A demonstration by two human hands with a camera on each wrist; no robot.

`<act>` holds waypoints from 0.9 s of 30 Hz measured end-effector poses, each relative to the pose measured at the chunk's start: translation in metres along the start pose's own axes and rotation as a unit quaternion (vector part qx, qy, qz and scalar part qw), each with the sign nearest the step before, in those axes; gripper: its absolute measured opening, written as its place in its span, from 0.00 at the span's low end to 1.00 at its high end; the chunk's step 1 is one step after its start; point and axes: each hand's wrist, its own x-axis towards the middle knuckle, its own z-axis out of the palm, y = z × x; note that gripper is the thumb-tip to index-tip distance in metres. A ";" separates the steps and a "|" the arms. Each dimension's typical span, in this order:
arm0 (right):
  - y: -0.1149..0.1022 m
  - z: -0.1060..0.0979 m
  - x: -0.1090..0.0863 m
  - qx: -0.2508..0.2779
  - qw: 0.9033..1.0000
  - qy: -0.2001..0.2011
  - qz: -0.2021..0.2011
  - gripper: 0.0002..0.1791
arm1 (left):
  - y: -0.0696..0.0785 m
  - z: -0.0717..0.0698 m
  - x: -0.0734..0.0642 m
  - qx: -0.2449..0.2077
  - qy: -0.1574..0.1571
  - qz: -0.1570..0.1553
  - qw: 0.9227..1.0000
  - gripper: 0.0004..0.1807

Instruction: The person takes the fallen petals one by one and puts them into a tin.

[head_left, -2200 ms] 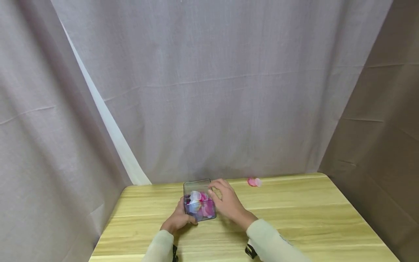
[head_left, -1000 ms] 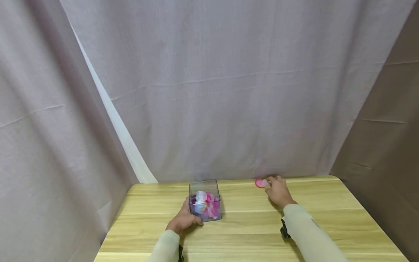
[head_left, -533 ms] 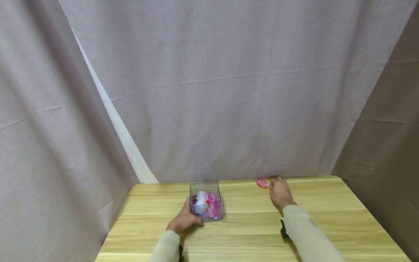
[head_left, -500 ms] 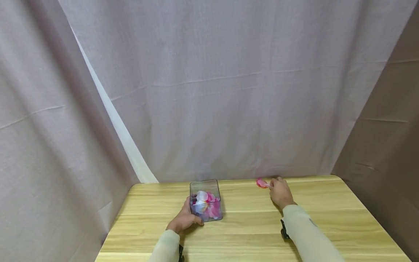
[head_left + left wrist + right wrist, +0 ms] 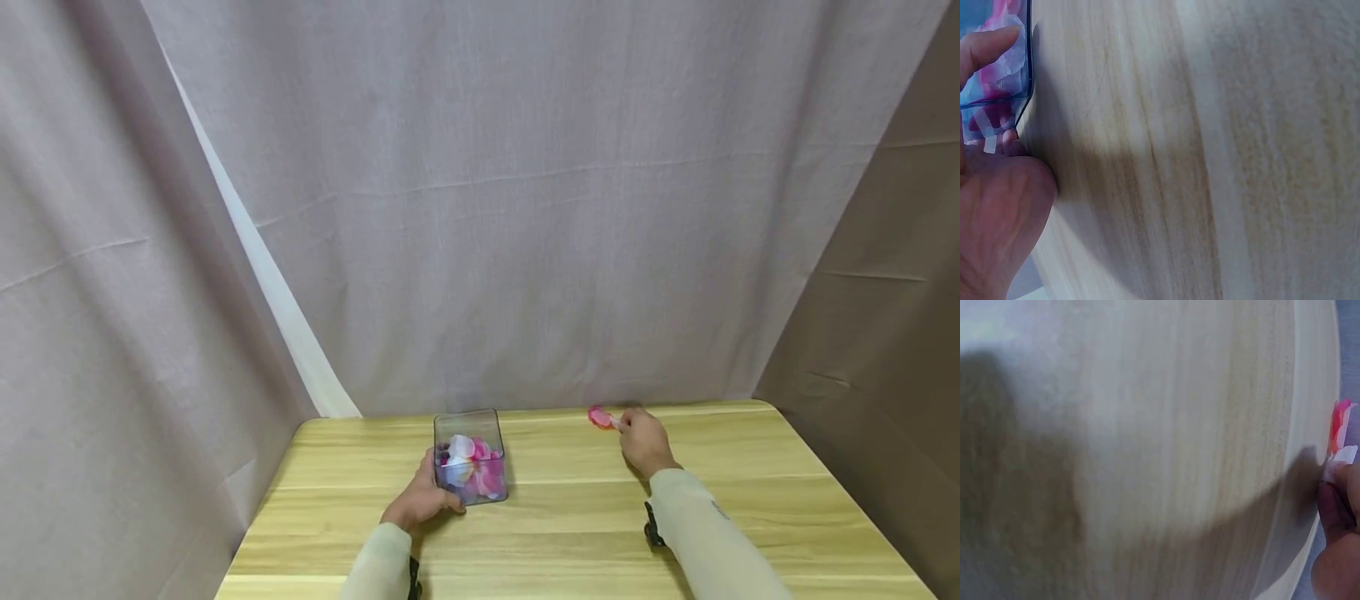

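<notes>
My left hand [image 5: 422, 498] grips the lower left side of a clear plastic box [image 5: 480, 425], with its thumb across the near wall. Inside the box lies a pile of white, pink and purple artificial flower petals [image 5: 472, 468]; the left wrist view shows them through the wall, beside the thumb. Far to the right, by the table's back edge, my right hand [image 5: 647, 442] pinches a pale pink petal [image 5: 1345, 454] between thumb and fingertips. Touching its outer end is a deeper pink, red-edged petal [image 5: 599, 417]. My fingers partly cover the pale one.
A wooden table [image 5: 555, 533] with rounded back corners carries everything. Grey curtains [image 5: 480, 208] hang right behind its back edge and along both sides. A black strap [image 5: 652, 525] sits at the right wrist, under the pale sleeve.
From over the box, my right hand has moved right to the two loose petals and taken hold of the pale one. Lately it has barely moved. My left hand stays on the box.
</notes>
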 end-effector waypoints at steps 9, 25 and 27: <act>0.001 -0.002 0.001 0.026 0.999 -0.004 0.022 0.08 | 0.001 -0.001 0.001 0.007 0.004 -0.005 1.000 0.66; -0.011 -0.013 0.001 0.064 0.998 0.015 0.018 0.11 | 0.003 0.001 0.003 0.003 0.006 -0.012 1.000 0.66; -0.027 -0.018 -0.003 0.087 0.996 0.020 0.008 0.09 | 0.001 0.001 0.001 0.001 0.006 -0.016 1.000 0.65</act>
